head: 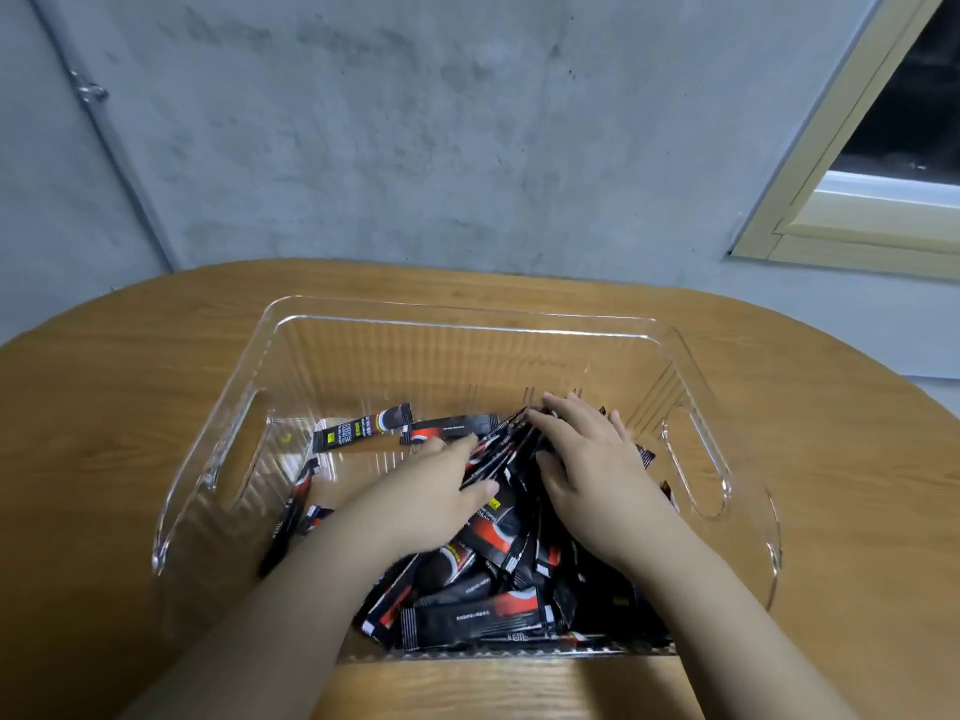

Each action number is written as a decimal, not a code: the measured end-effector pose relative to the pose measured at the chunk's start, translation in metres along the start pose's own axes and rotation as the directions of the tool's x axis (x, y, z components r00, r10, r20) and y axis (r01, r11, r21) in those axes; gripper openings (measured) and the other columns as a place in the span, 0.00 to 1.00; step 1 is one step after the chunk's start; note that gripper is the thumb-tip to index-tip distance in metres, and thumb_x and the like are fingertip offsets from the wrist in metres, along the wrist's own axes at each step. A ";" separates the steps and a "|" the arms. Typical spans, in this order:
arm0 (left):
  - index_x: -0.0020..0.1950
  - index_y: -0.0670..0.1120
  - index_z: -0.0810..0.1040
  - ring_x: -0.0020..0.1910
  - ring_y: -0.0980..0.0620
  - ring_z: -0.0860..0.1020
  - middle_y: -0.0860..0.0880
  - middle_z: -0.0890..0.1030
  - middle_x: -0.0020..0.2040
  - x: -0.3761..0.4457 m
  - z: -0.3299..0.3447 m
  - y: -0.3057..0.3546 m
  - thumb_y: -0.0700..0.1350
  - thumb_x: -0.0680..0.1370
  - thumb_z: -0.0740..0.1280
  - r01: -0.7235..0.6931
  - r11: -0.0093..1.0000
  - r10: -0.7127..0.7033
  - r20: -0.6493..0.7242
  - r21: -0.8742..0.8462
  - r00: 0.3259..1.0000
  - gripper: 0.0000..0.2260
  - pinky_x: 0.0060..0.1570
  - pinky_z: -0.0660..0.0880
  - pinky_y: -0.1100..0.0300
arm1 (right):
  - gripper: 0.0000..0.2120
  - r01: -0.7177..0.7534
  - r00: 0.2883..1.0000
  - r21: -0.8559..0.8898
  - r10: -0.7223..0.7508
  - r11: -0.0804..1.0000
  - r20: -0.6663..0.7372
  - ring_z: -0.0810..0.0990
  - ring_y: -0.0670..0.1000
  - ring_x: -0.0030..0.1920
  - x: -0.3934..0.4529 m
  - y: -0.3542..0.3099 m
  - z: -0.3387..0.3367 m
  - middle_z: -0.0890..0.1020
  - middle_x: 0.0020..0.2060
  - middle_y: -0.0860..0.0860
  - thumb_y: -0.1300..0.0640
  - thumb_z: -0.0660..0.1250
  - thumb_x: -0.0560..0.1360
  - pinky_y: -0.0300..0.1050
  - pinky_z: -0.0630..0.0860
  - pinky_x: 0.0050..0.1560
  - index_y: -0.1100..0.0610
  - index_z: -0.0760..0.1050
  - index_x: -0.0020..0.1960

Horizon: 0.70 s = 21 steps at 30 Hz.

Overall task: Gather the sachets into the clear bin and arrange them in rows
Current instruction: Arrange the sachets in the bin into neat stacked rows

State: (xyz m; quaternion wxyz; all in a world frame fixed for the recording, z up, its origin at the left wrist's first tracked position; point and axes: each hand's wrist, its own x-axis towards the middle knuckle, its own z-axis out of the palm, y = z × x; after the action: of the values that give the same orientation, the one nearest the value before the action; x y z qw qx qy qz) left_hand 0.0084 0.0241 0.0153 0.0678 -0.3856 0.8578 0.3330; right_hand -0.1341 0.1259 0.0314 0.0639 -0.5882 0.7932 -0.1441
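Head view: both hands inside the clear bin (291,350).
Left hand (431,491) and right hand (587,459), fingers straight, press black sachets (478,615) heaped near-right.

Black sachets heaped in a clear bin

The clear bin (467,324), rectangular with cut-out handles at both ends, holds black-and-red stick sachets (472,618) piled unevenly toward its right and near sides; two lone sachets (363,426) lie flat toward the far left.
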 end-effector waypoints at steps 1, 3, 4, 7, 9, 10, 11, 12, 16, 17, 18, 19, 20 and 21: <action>0.78 0.54 0.48 0.75 0.51 0.56 0.53 0.53 0.77 -0.003 0.003 0.000 0.57 0.81 0.55 -0.012 1.000 0.012 -0.015 -0.009 1.000 0.28 0.72 0.59 0.53 | 0.22 0.040 0.999 0.005 -0.040 0.999 -0.010 0.47 0.45 0.76 0.002 -0.002 0.001 0.57 0.75 0.43 0.55 0.52 0.82 0.47 0.37 0.73 0.49 0.59 0.75; 0.78 0.53 0.50 0.75 0.54 0.57 0.53 0.55 0.77 -0.006 0.010 -0.002 0.54 0.82 0.54 -0.052 0.998 0.050 -0.070 -0.021 0.996 0.26 0.72 0.59 0.56 | 0.22 0.131 0.991 0.020 -0.131 0.991 -0.008 0.50 0.45 0.76 0.006 -0.007 0.005 0.60 0.74 0.43 0.52 0.48 0.81 0.46 0.36 0.71 0.49 0.61 0.74; 0.78 0.52 0.52 0.74 0.54 0.58 0.53 0.56 0.76 -0.007 0.011 -0.004 0.52 0.82 0.54 -0.074 0.997 0.070 -0.099 -0.038 0.993 0.24 0.72 0.58 0.57 | 0.25 0.167 0.986 0.023 -0.167 0.986 0.014 0.51 0.45 0.76 0.007 -0.010 0.008 0.62 0.74 0.43 0.48 0.44 0.79 0.46 0.35 0.70 0.48 0.61 0.74; 0.76 0.52 0.58 0.74 0.58 0.59 0.56 0.61 0.75 -0.013 0.008 -0.013 0.48 0.83 0.53 -0.085 0.991 0.075 -0.095 -0.104 0.993 0.21 0.72 0.55 0.63 | 0.33 0.214 0.969 -0.041 -0.207 0.976 0.132 0.52 0.45 0.75 0.010 -0.011 0.017 0.64 0.72 0.40 0.40 0.35 0.74 0.49 0.35 0.72 0.45 0.60 0.74; 0.74 0.58 0.63 0.70 0.59 0.65 0.59 0.67 0.72 -0.023 0.000 -0.018 0.47 0.83 0.54 -0.080 0.988 0.070 -0.075 -0.131 0.995 0.19 0.71 0.60 0.60 | 0.37 0.238 0.963 -0.107 -0.220 0.965 0.157 0.56 0.45 0.74 0.010 -0.009 0.020 0.67 0.70 0.41 0.33 0.31 0.71 0.53 0.36 0.73 0.42 0.60 0.73; 0.71 0.62 0.65 0.67 0.59 0.69 0.61 0.70 0.69 -0.029 -0.005 -0.021 0.47 0.83 0.54 -0.079 0.987 0.068 -0.080 -0.140 0.994 0.18 0.69 0.64 0.60 | 0.39 0.245 0.961 -0.132 -0.223 0.960 0.163 0.57 0.45 0.73 0.009 -0.010 0.020 0.69 0.68 0.41 0.29 0.31 0.70 0.55 0.36 0.73 0.41 0.62 0.72; 0.69 0.65 0.65 0.65 0.60 0.70 0.62 0.72 0.66 -0.036 -0.010 -0.023 0.47 0.83 0.54 -0.064 0.990 0.054 -0.087 -0.122 0.995 0.18 0.67 0.65 0.61 | 0.41 0.247 0.960 -0.151 -0.220 0.957 0.176 0.58 0.45 0.72 0.008 -0.011 0.019 0.70 0.66 0.42 0.28 0.31 0.68 0.55 0.36 0.73 0.40 0.63 0.71; 0.69 0.65 0.63 0.66 0.61 0.68 0.63 0.70 0.67 -0.043 -0.013 -0.027 0.46 0.83 0.54 -0.039 0.997 0.031 -0.109 -0.068 0.994 0.18 0.68 0.64 0.63 | 0.42 0.248 0.958 -0.162 -0.218 0.955 0.186 0.59 0.46 0.72 0.007 -0.012 0.018 0.70 0.65 0.43 0.28 0.30 0.66 0.55 0.35 0.73 0.40 0.64 0.71; 0.77 0.55 0.51 0.77 0.53 0.46 0.55 0.49 0.78 -0.059 -0.013 -0.046 0.48 0.82 0.56 0.204 0.951 -0.154 -0.217 0.232 0.964 0.25 0.75 0.47 0.52 | 0.49 0.278 0.940 -0.207 -0.221 0.938 0.261 0.50 0.49 0.76 0.010 -0.023 0.016 0.63 0.73 0.47 0.27 0.31 0.62 0.56 0.32 0.72 0.48 0.69 0.70; 0.78 0.54 0.50 0.77 0.52 0.42 0.54 0.45 0.78 -0.060 -0.009 -0.048 0.50 0.82 0.56 0.240 0.938 -0.193 -0.201 0.250 0.960 0.26 0.75 0.46 0.49 | 0.48 0.296 0.929 -0.218 -0.228 0.930 0.290 0.47 0.48 0.77 0.013 -0.028 0.015 0.59 0.75 0.48 0.27 0.33 0.65 0.56 0.32 0.72 0.52 0.69 0.70; 0.78 0.54 0.50 0.77 0.50 0.40 0.53 0.44 0.78 -0.062 -0.005 -0.047 0.52 0.82 0.56 0.259 0.933 -0.217 -0.182 0.250 0.959 0.26 0.75 0.46 0.48 | 0.45 0.305 0.921 -0.222 -0.227 0.926 0.317 0.46 0.48 0.77 0.016 -0.033 0.015 0.58 0.76 0.48 0.27 0.37 0.69 0.55 0.33 0.73 0.56 0.69 0.70; 0.77 0.55 0.52 0.76 0.50 0.39 0.53 0.44 0.78 -0.062 -0.001 -0.046 0.53 0.82 0.55 0.262 0.932 -0.224 -0.169 0.252 0.960 0.25 0.74 0.45 0.48 | 0.43 0.299 0.916 -0.212 -0.217 0.931 0.338 0.49 0.49 0.76 0.019 -0.039 0.016 0.59 0.75 0.50 0.29 0.41 0.72 0.55 0.34 0.74 0.59 0.69 0.69; 0.77 0.55 0.54 0.76 0.49 0.38 0.53 0.46 0.78 -0.061 0.004 -0.046 0.54 0.82 0.53 0.252 0.931 -0.212 -0.170 0.265 0.962 0.23 0.74 0.44 0.48 | 0.41 0.282 0.913 -0.194 -0.201 0.940 0.354 0.54 0.50 0.75 0.022 -0.045 0.017 0.63 0.73 0.52 0.29 0.44 0.73 0.55 0.37 0.74 0.60 0.68 0.68; 0.76 0.55 0.56 0.76 0.49 0.39 0.53 0.47 0.78 -0.059 0.008 -0.045 0.54 0.82 0.52 0.238 0.929 -0.191 -0.182 0.283 0.964 0.22 0.74 0.43 0.48 | 0.41 0.264 0.912 -0.178 -0.185 0.948 0.365 0.60 0.52 0.73 0.024 -0.050 0.019 0.67 0.70 0.53 0.28 0.48 0.73 0.56 0.39 0.75 0.60 0.68 0.67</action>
State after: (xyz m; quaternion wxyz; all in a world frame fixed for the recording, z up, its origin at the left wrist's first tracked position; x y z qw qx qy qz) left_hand 0.0800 0.0437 0.0076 0.0967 -0.4865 0.8538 0.1581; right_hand -0.0902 0.0869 0.0297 0.1177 -0.6953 0.7077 0.0443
